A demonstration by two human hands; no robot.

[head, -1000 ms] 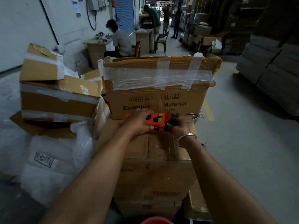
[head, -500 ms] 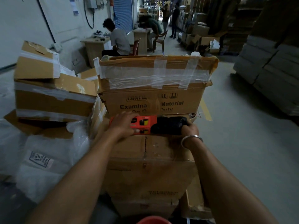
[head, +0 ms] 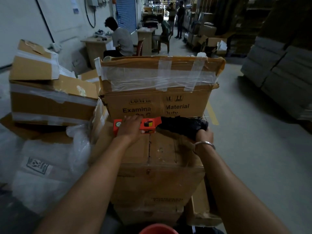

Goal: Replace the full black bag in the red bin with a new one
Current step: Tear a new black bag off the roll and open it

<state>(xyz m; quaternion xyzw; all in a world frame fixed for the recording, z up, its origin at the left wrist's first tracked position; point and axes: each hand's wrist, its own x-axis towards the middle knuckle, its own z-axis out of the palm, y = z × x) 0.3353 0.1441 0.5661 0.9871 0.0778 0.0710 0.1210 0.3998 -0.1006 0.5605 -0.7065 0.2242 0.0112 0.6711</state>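
While my left hand (head: 130,128) presses down the orange packet (head: 146,126) on the carton top (head: 168,149), my right hand (head: 203,135) pinches a fresh black bag (head: 182,126) partway out; the red bin (head: 157,229) awaits relining.

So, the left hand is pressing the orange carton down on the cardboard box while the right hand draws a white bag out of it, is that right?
Not quite: in the head view the bag that the right hand draws from the orange carton is black, not white. The left hand does hold it on the cardboard box.

Support is a stack of cardboard cartons (head: 158,168). On the top carton: orange box (head: 148,125) at left, black bag roll (head: 182,126) touching its right end, taped carton (head: 157,92) behind.
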